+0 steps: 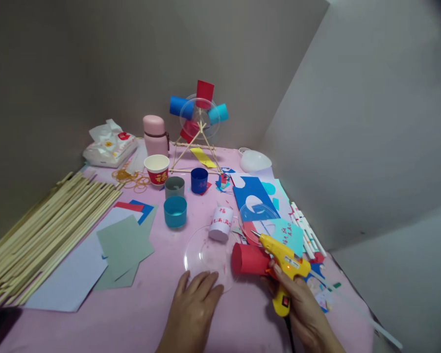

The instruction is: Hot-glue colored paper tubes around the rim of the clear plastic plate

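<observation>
My right hand (297,299) is wrapped round a yellow hot glue gun (284,257). Its metal nozzle points to the upper left, and a small orange light glows on its body. A clear glue stick (353,299) trails from the back. My left hand (196,304) lies with its fingers out on the near edge of a clear round plastic lid (198,257). A white paper cylinder (221,224) with red writing stands on the lid's far side. A red paper cylinder (250,260) is at the lid's right edge, partly hidden behind the glue gun and my right hand.
Bamboo sticks (51,230) and grey paper sheets (125,245) lie on the left. Paper cups, including a teal one (175,212), stand mid-table. Behind are a pink flask (156,137) and a stick-framed wheel (200,117). Markers (306,230) and blue card (252,191) lie right.
</observation>
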A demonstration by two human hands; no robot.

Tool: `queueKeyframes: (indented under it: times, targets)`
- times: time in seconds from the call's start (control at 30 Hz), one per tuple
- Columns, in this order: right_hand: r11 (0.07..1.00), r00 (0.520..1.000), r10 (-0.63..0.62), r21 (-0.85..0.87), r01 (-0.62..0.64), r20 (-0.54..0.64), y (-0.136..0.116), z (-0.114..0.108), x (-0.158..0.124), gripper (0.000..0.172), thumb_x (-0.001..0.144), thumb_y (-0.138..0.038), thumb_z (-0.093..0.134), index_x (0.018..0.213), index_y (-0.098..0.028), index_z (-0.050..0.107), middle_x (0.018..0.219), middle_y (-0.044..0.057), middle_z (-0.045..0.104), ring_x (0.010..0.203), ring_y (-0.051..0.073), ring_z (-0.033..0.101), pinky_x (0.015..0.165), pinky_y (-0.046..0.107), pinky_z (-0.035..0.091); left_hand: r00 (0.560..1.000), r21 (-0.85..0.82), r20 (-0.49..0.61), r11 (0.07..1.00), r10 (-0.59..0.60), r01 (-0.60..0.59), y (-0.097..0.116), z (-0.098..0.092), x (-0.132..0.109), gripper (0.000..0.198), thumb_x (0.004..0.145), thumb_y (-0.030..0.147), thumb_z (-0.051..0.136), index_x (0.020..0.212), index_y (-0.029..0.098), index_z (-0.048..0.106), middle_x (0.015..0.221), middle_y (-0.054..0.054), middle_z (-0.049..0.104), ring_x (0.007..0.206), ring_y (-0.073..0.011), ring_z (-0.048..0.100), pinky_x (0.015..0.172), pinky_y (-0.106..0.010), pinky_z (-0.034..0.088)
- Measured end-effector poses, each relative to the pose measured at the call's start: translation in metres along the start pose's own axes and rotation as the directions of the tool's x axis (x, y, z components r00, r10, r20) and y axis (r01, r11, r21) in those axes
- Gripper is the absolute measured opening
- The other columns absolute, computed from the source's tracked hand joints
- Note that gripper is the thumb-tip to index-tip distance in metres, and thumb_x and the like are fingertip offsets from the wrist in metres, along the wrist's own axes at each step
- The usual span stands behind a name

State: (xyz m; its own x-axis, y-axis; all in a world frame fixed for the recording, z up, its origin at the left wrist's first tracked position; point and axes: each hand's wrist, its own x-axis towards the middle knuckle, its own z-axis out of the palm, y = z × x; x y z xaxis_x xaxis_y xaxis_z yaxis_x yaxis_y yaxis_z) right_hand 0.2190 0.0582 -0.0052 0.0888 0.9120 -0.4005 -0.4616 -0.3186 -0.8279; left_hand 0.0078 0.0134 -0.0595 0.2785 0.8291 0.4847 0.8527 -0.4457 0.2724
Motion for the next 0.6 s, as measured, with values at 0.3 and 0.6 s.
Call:
queueKeyframes:
  times: [0.3, 0.6]
  targets:
    - [0.996, 0.996, 0.088, -0.031, -0.087, 0.017, -0.001, -0.001, 0.015, 0.03, 0.064, -0.025, 0.085, 0.091, -0.018, 0.075, 0.093, 0.002, 0.077, 0.083, 0.017, 0.069, 0.073, 0.023, 0.058, 0.997, 0.017, 0.057, 0.999, 0.046, -0.047, -0.013, 0.015, -0.014, 0.04, 0.074, 0.009, 0.049, 0.107, 0.029, 0.061, 0.113, -0.002, 0.071, 0.1, -0.0211, 0.063, 0.102, -0.041, 0.029]
    - [0.975, 0.999, -0.045, -0.219, 0.039, -0.025, 0.006, 0.001, 0.017, 0.036, 0.059, -0.037, 0.085, 0.087, -0.016, 0.076, 0.087, 0.006, 0.076, 0.087, 0.019, 0.067, 0.079, 0.022, 0.053, 0.999, -0.012, 0.007, 0.999, -0.047, 0.047, -0.002, 0.012, -0.01, 0.035, 0.08, 0.01, 0.041, 0.101, 0.029, 0.063, 0.11, -0.002, 0.072, 0.101, -0.0211, 0.063, 0.103, -0.046, 0.023]
